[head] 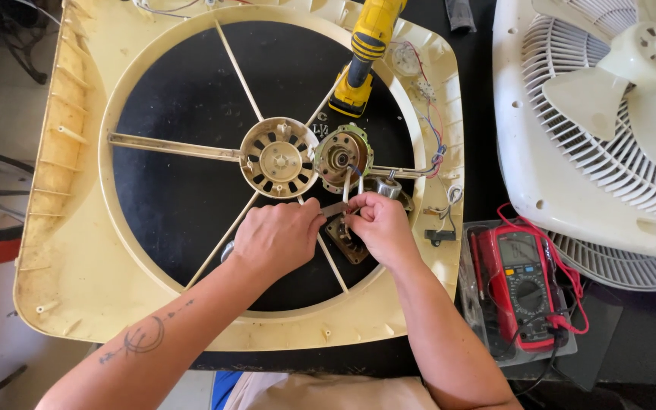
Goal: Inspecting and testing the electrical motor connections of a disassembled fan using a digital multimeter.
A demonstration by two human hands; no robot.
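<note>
Working over the yellowed fan housing (77,250), the left hand (276,237) pinches a small metal tool (333,209) while the right hand (380,225) clamps wire leads (352,182) near the motor (341,158); steady, fine fingertip control seems needed.

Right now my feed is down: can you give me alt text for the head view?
Both hands, left hand and right hand, meet over a small metal part at the middle of a yellowed fan housing, beside a round motor. A yellow cordless drill lies above; a red multimeter and a white fan grille sit right.
</note>
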